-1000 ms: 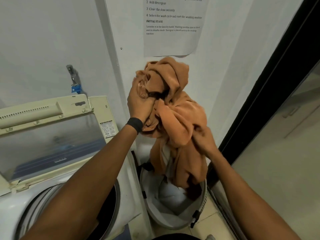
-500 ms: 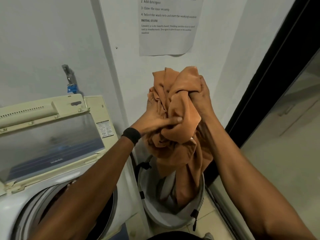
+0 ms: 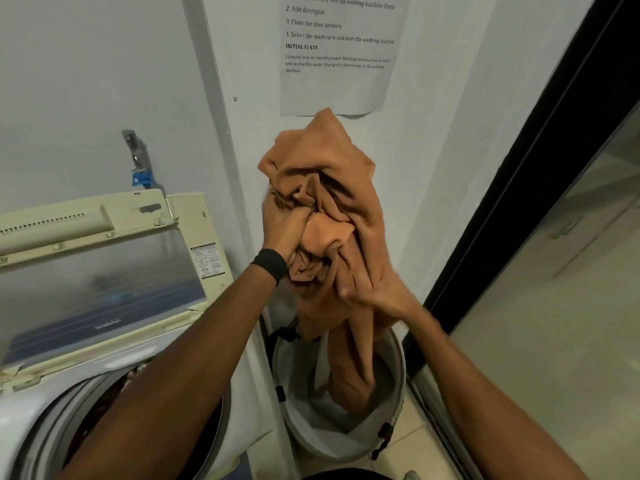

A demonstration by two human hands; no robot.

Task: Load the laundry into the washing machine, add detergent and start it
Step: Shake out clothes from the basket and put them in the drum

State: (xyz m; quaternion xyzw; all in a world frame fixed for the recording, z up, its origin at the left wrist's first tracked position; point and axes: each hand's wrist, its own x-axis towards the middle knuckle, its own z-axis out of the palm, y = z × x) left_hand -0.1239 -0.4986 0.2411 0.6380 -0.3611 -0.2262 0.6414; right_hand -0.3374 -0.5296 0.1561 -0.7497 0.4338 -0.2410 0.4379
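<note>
Head camera looks down on a rust-orange soft cloth garment [image 3: 329, 174] held up in a bunch against the white wall, above a round grey fabric laundry basket [image 3: 398, 393]. The left hand [image 3: 282, 230], with a black wristband [image 3: 270, 265] at the wrist, grips the upper folds, its fingers [image 3: 296, 218] clenched into the cloth. The right hand [image 3: 374, 296] grasps the garment lower down, fingers curled round a fold. The garment's loose end hangs down inside the basket. Just beside the basket, to the left, stands a white top-loading washing machine [image 3: 27, 407] with its cream plastic lid [image 3: 104, 271] raised; the left forearm crosses over its drum opening. A printed white paper sheet [image 3: 339, 84] hangs on the wall above the garment.
</note>
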